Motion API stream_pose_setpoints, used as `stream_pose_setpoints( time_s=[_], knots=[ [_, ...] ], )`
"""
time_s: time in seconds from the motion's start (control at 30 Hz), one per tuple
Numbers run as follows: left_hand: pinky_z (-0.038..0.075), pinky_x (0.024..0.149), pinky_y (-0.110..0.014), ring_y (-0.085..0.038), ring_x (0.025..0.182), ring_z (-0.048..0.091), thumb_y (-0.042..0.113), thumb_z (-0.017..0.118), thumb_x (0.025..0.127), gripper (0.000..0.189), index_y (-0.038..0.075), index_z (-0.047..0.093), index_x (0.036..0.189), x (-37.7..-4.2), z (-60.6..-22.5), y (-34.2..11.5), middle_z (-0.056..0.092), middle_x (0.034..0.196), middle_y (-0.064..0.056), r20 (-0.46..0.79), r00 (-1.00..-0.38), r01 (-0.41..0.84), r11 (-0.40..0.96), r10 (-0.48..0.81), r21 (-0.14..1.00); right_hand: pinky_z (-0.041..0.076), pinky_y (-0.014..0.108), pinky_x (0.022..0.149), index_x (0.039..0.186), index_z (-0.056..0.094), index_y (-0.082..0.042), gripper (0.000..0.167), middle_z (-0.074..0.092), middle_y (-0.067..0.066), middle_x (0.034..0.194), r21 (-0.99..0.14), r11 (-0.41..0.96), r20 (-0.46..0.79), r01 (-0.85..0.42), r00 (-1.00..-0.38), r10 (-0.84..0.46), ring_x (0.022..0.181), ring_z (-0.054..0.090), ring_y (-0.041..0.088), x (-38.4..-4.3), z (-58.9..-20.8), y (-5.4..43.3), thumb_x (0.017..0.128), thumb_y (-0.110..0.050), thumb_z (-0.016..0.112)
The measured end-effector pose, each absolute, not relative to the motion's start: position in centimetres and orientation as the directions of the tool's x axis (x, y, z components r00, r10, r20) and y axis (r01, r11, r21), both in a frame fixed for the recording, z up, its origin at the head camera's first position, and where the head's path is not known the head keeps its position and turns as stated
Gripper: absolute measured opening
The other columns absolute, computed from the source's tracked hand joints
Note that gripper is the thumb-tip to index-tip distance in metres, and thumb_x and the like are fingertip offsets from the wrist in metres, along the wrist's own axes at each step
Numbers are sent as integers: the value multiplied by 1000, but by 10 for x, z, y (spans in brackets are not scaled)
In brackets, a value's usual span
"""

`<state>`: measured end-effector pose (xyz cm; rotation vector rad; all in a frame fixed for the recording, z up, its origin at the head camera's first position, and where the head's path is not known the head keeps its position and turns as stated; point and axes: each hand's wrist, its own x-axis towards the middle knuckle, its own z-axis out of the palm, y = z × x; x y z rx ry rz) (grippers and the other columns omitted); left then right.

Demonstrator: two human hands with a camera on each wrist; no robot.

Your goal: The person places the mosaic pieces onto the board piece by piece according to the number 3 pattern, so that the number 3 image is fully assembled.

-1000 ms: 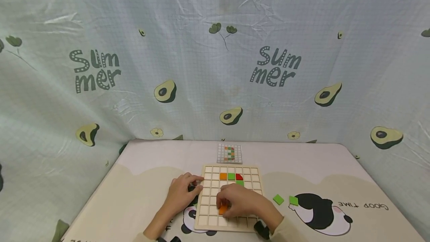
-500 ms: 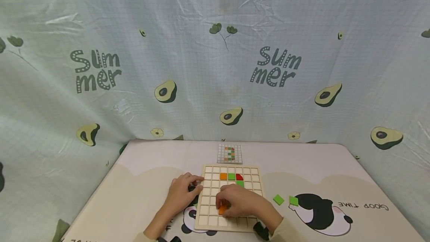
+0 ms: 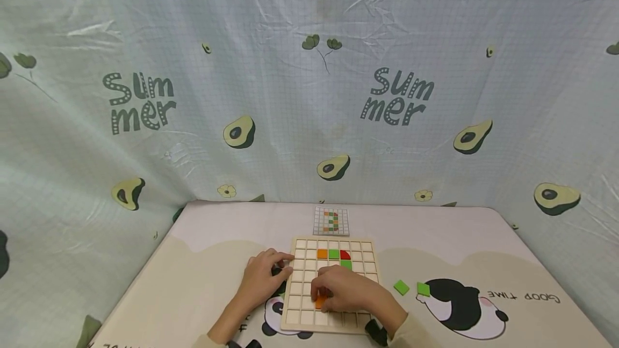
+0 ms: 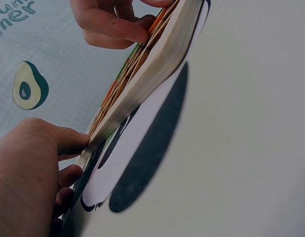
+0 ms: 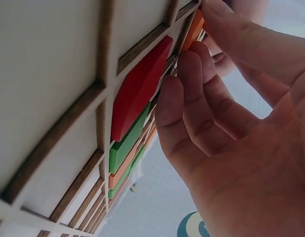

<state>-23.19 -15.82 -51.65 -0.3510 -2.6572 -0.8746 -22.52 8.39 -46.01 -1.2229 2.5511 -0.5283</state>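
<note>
A square wooden grid board [image 3: 304, 318] lies on the table. My left hand [image 3: 261, 278] touches its left edge with index finger and thumb; the left wrist view shows a digit against the board's rim [image 4: 135, 89]. Over the lower middle, my right hand [image 3: 350, 289] pinches an orange tile [image 3: 320, 302] at a cell, its thumb on it in the right wrist view. Higher up sit an orange square [image 3: 322, 254], a green square [image 3: 333, 254], a red rounded tile [image 3: 345, 255] and another green one [image 3: 346, 264]. The right wrist view shows a red tile [image 5: 140, 89] near the fingertips; my hand hides it in the head view.
Two loose green tiles [image 3: 401, 287] lie right of the board. Behind it stands a pattern card [image 3: 331, 221] with a coloured grid. The tablecloth [image 3: 217, 230] bears panda prints, and a printed curtain [image 3: 290, 95] hangs at the back.
</note>
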Motion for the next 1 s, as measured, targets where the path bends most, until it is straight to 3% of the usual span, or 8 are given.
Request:
stream_pose_setpoints(
  time_s=[0.33,1.0],
  knots=[
    [30,72,-28,-2,76,50,26,77,88,19,27,79,106,-232,-518,-158,59,80,15,391,-911,336,783,129,524,47,17,73,100,77,-24,28,59,-17,88,-441,586,-94,-680,-614,-784,76,50,-3,-223,-458,85,82,-2,77],
    [30,71,-28,-2,76,49,26,76,89,18,26,79,106,-232,-515,-157,59,80,14,380,-916,331,781,131,529,47,16,73,101,78,-23,30,61,-16,91,-416,582,-88,-698,-607,-790,77,51,-2,-222,-455,84,82,1,75]
  ],
)
